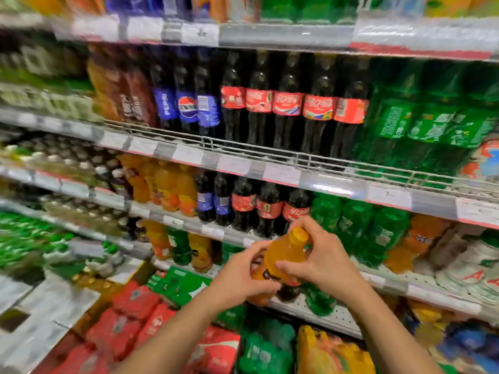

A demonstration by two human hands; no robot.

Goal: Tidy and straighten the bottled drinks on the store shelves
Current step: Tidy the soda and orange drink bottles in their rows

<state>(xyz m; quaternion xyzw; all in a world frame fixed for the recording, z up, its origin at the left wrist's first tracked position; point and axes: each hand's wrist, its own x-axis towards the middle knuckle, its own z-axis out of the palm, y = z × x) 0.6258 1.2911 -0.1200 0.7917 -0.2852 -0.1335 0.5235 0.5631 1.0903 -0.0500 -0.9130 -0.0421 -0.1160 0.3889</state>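
Note:
An orange drink bottle point(283, 255) with an orange cap is tilted in the air in front of the lower shelf, cap up and to the right. My left hand point(243, 276) grips its lower body from the left. My right hand point(321, 257) holds its upper body and neck from the right, thumb across the front. The bottle's base is hidden behind my left hand. Behind it stand small cola bottles with red labels point(270, 209) and blue labels point(213, 203), orange bottles point(172, 187) to their left and green bottles point(359, 225) to their right.
The shelf above carries tall cola bottles point(286, 103), blue-label cola point(186, 103) and green bottles point(432, 122) behind a wire rail point(305, 157). Red, green and orange shrink-wrapped packs point(216, 349) sit at floor level. The white perforated shelf point(340, 317) runs under my hands.

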